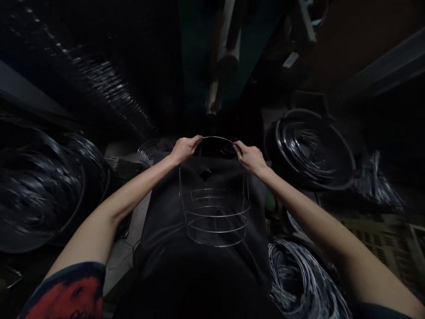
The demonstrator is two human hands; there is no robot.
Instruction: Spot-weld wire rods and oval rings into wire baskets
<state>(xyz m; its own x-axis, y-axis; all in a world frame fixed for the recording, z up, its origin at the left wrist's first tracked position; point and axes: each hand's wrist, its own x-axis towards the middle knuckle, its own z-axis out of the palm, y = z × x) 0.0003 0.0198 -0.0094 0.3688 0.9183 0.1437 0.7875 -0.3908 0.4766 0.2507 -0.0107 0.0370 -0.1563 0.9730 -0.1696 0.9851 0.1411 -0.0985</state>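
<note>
A thin curved metal wire [217, 137] bows upward between my two hands. My left hand [186, 148] pinches its left end, and my right hand [249, 156] pinches its right end. Both hands are closed, with arms stretched forward. Nearer to me, over the dark cloth on my lap, sits a wire basket frame [217, 231] made of curved rods and a small grid panel. Its side rods rise toward my hands; whether they join the held wire I cannot tell.
A round tub [347, 166] with coiled wire rings stands to the right, and another wire bundle [308, 283] lies lower right. Large wire coils [40, 190] fill the left side. Ahead is a machine with a cylindrical metal shaft [229, 48]. A yellowish crate [375, 239] sits at right.
</note>
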